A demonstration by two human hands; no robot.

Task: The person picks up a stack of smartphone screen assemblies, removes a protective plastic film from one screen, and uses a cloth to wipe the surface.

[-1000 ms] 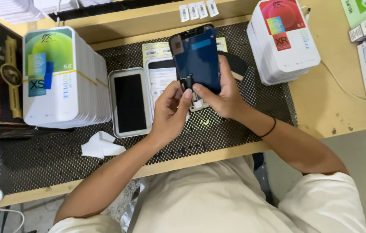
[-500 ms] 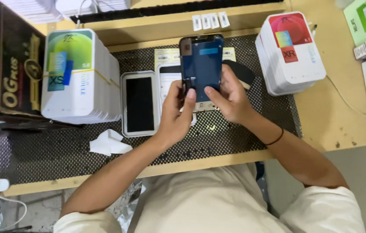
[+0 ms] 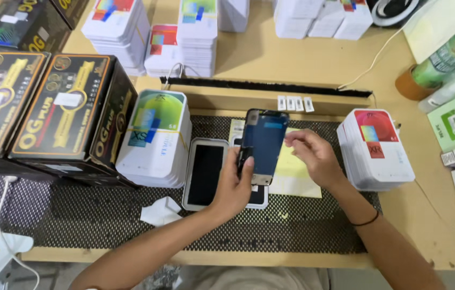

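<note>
Hands meet over a black perforated mat that has a rubbery, mesh-like surface and covers the middle of the pale wooden table. The left hand is closed around the lower edge of a phone screen panel, a thin flat rectangle with rounded corners and a dark blue glossy face, held upright and tilted slightly above the mat. The right hand hovers just beside the panel's right edge, fingers loosely curled and holding nothing that can be made out. Below the panel lies a white foam tray, rectangular with rounded corners, cradling another black glass screen; a second tray under the panel is mostly hidden. A pale yellow sheet lies flat on the mat beneath the right hand. To the left stands a stack of slim white boxes with a green printed top; to the right, a similar white stack topped in red. Glossy black cartons with gold print sit at far left. A crumpled white tissue rests on the mat near the left forearm.
</note>
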